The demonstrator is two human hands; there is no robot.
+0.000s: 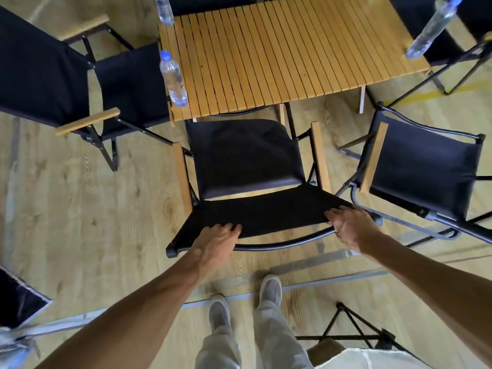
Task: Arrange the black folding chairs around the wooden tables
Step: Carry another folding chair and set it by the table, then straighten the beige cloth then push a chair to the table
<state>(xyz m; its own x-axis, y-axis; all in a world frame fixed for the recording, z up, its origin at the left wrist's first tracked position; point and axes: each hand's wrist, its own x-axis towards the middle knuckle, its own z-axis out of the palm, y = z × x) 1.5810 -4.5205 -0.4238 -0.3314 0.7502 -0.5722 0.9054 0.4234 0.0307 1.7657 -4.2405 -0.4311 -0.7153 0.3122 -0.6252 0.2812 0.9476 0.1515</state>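
Chair [247, 166] facing the table [279, 49], seat front tucked just under the slatted edge, backrest nearest the camera. Left hand [217, 242] laid over the top of the fabric backrest, fingers draped forward and only slightly bent, touching cloth. Right hand [351, 226] over the right end of the same top edge, fingers spread and lightly curved, near the black rail; hard to tell from this angle whether the thumb wraps underneath, so looks more like resting or pushing than a firm clasp.

Probably light: thin black tube frame, black canvas seat and back, two slim pale wooden armrests. Fabric soft and slack, likely to sag and give under pressure, so a poor place to grip. Better hold on the stiff curved metal rail behind the backrest or on the armrests, which are rigid and squared. Folding joints likely to shift if lifted from one side; both hands spread wide should keep it square. Legs on smooth wood-grain flooring, likely to slide easily with a push.

Table top of narrow honey-coloured slats, matte, with clear plastic bottles [173, 78] standing at the corners, easily toppled by a bump. Two more chairs of the same make close by, left chair [80, 75] and right chair [423, 169], the latter just beside the held one's right armrest.
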